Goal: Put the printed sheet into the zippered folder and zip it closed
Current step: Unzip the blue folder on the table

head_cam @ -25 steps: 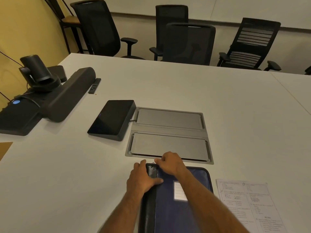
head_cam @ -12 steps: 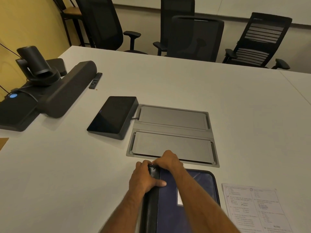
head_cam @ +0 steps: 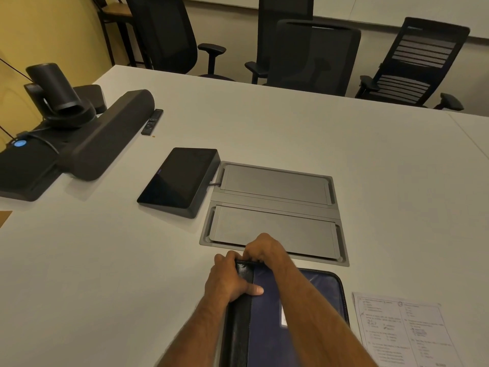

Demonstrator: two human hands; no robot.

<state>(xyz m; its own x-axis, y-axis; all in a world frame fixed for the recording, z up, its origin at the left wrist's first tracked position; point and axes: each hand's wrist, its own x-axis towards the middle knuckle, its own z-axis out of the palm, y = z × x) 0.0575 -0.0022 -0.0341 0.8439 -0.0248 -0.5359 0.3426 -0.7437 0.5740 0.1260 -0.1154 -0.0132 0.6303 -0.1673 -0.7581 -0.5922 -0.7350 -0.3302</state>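
A dark blue zippered folder (head_cam: 267, 329) with a black spine lies flat on the white table (head_cam: 105, 260) right in front of me. My left hand (head_cam: 229, 280) clamps the black spine at the folder's far left corner, thumb lying on the cover. My right hand (head_cam: 264, 249) is curled over the far edge beside it, fingers pinched at the zipper track there; the zipper pull is hidden under them. The printed sheet (head_cam: 404, 332) lies flat on the table to the right of the folder, apart from both hands.
A grey flip-lid cable box (head_cam: 275, 210) is set into the table just beyond the folder. A black touch panel (head_cam: 180, 180) stands to its left. A speaker bar with camera (head_cam: 66, 133) and a remote (head_cam: 152, 121) sit far left. Office chairs (head_cam: 312, 56) line the far edge.
The view has tilted down slightly. My right hand has curled tighter over the folder's far left corner; my left hand keeps its grip on the spine. The sheet has not moved.
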